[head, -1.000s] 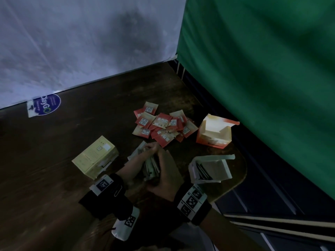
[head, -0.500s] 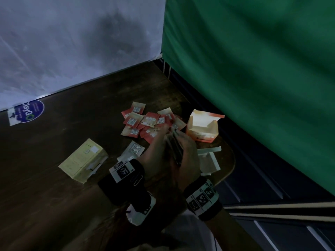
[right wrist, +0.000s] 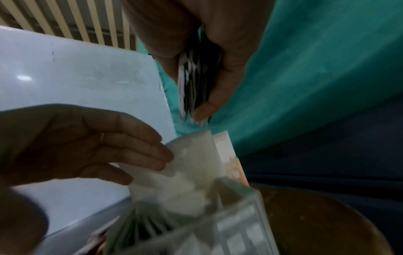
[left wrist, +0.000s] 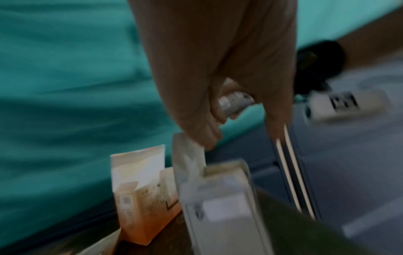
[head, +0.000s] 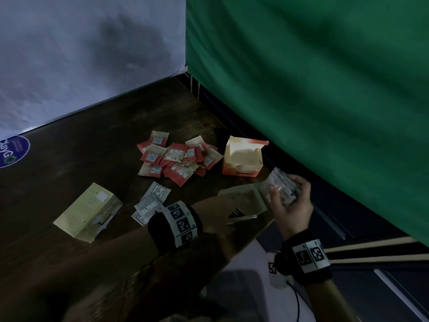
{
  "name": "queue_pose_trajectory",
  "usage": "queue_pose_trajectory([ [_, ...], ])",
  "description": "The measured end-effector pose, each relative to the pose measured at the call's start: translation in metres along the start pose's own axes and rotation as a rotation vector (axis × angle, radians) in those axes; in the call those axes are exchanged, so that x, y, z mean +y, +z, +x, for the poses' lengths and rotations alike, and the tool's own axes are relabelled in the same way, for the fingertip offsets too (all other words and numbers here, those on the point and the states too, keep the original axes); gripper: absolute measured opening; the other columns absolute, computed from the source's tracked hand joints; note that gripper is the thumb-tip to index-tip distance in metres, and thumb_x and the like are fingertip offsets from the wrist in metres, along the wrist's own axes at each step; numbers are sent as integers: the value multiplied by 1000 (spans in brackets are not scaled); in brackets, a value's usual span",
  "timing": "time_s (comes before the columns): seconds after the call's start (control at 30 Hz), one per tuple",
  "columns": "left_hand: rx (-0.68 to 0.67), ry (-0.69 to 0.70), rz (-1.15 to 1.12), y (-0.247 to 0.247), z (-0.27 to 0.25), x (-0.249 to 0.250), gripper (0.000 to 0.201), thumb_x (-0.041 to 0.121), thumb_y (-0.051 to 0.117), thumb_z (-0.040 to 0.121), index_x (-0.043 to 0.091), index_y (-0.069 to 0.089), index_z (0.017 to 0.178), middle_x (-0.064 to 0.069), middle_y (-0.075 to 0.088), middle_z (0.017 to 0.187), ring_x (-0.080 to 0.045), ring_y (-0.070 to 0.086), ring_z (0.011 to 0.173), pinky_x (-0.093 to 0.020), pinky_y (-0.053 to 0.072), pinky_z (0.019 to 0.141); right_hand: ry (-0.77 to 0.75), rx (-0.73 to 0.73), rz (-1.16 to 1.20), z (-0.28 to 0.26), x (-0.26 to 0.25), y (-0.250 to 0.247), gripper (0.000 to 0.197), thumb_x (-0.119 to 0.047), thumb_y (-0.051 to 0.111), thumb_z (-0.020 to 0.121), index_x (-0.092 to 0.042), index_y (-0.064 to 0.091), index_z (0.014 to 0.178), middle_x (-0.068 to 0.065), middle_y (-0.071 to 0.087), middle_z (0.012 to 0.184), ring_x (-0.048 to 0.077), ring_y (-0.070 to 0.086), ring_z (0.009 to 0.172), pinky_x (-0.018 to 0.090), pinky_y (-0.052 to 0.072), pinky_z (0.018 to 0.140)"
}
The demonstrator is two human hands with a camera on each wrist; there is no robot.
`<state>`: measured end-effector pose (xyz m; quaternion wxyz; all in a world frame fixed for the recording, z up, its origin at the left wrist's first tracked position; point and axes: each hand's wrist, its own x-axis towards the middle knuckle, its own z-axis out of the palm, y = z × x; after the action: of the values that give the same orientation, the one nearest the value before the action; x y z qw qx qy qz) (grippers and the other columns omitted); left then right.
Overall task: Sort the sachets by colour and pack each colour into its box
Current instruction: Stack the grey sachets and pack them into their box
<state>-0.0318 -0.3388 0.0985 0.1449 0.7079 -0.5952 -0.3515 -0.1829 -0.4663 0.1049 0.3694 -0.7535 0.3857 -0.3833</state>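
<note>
- Since the earlier pictures the right hand (head: 290,201) has moved away from the left hand and now hangs past the right edge of the dark wooden table (head: 81,140), with its fingers curled round a stack of pale grey sachets (head: 282,188).
- From the right wrist view the stack is pinched between thumb and fingers, just above the open pale grey cardboard box (right wrist: 218,215).
- Left hand (right wrist: 91,146) reaches to that box; its straight fingers touch the white top flap (right wrist: 191,155), and sachets already stand inside the box.
- An open orange and white cardboard box (head: 242,159) stands just behind the grey box, near the green curtain (head: 313,89).
- Loose red and cream sachets (head: 178,159) lie in a pile left of the orange box.
- Three more grey sachets (head: 152,201) lie on the table beside the left forearm.
- A closed pale yellow cardboard box (head: 87,211) lies flat further left, well apart from the other boxes.
</note>
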Motion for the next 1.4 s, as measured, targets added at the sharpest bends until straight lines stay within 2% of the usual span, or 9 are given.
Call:
queue_pose_trajectory([
  [0.13,-86,118,546,8,15,-5,66,18,59,88,20,29,146,-8,33,151,-26,28,140,-41,22,114,103,-209,-79,-21,10,10,44,-15,72,81,-14,52,121,-6,60,102,10,59,86,14,44,69],
  [0.23,-21,282,747,11,21,-8,41,16,43,87,25,62,121,-4,67,116,-29,59,115,-44,43,101,58,-347,-142,-29,23,22,44,-16,70,83,-14,52,123,-6,59,109,10,60,98,20,48,81],
  [0.37,-2,322,935,18,30,-17,22,37,75,71,37,71,93,15,72,92,-14,67,89,-30,52,84,77,-533,-269,-23,31,34,47,-18,65,86,-19,46,129,4,57,124,21,60,110,39,53,91],
  [0.53,-41,252,955,27,37,-32,43,22,57,90,30,46,131,4,51,137,-23,45,124,-38,34,101,-78,-679,-532,1,18,45,39,-16,60,85,-14,45,120,7,61,112,29,62,99,33,47,77],
  [0.67,16,194,1021,24,28,-34,41,22,50,94,21,45,135,-4,44,143,-28,36,133,-41,23,112,-91,-882,-607,11,10,48,35,-17,60,85,-18,46,116,4,59,109,23,60,97,25,39,71],
  [0.9,136,152,519,35,15,-41,40,17,66,83,9,57,121,-12,61,117,-27,61,99,-34,48,85,150,-677,-401,-4,16,52,61,-25,66,86,-3,32,131,15,47,127,30,54,113,32,47,86],
  [1.03,250,92,288,31,3,-34,46,19,55,92,5,40,134,-14,43,134,-28,46,119,-30,37,97,279,-709,-297,-3,8,40,53,-34,54,93,-7,31,133,9,58,111,25,62,96,20,46,66],
  [1.17,234,223,480,43,-1,-42,83,31,69,77,2,30,144,-19,32,150,-33,33,138,-42,27,113,181,-775,-482,-2,16,37,24,-18,41,99,0,54,109,12,64,98,28,62,90,28,46,68],
  [1.4,250,94,749,51,2,-48,76,57,35,89,5,34,144,-16,19,155,-30,11,144,-49,7,115,79,-743,-600,-5,22,37,22,-18,55,92,-9,69,106,9,68,107,28,60,101,32,45,91],
])
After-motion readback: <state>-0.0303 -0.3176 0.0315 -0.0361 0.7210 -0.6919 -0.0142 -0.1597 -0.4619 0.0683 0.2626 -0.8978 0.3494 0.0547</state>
